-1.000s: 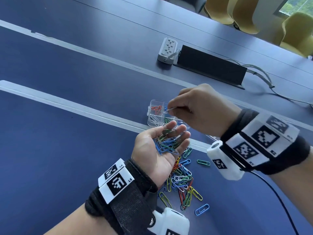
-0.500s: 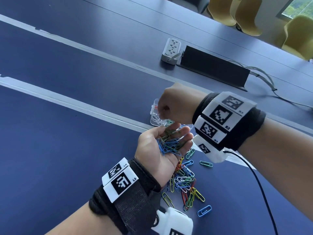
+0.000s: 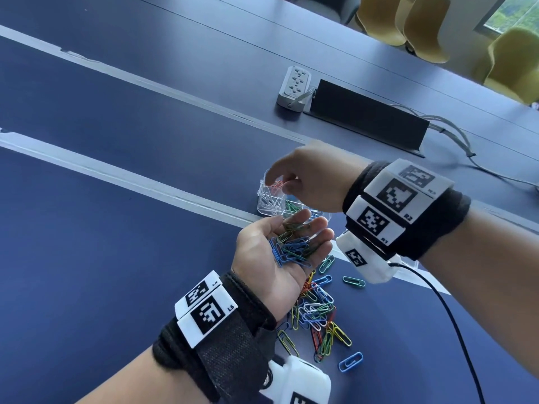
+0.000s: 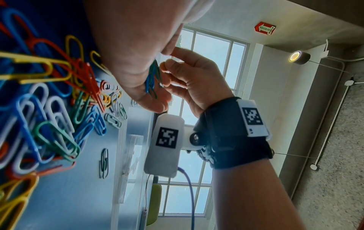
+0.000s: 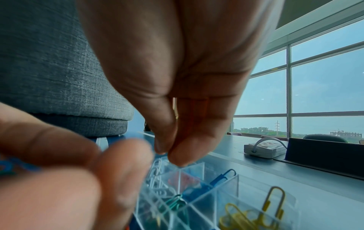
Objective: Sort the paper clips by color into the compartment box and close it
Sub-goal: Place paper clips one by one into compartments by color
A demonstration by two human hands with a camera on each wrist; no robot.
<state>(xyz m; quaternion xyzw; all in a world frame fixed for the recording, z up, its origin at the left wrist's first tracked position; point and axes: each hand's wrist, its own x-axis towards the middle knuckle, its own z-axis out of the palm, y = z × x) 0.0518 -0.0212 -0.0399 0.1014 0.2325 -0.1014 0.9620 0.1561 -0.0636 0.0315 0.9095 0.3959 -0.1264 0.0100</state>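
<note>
A clear compartment box stands open on the dark blue table, with white, red, green, blue and yellow clips in separate cells. My left hand is palm up just in front of the box, its fingers cupped round a heap of blue and green paper clips. My right hand hovers over the box's white and red cells. Its fingers hang down loosely and its fingertips show nothing between them. A mixed pile of loose clips lies on the table under my left wrist.
A white power strip and a black cable flap lie behind the box, with grey cables to the right. A black cord trails from my right wrist. Yellow chairs stand beyond the table.
My right hand pinched a pale clip a second ago, swung left over the box, and now hangs loose with no clip visible. My left hand stayed put.
</note>
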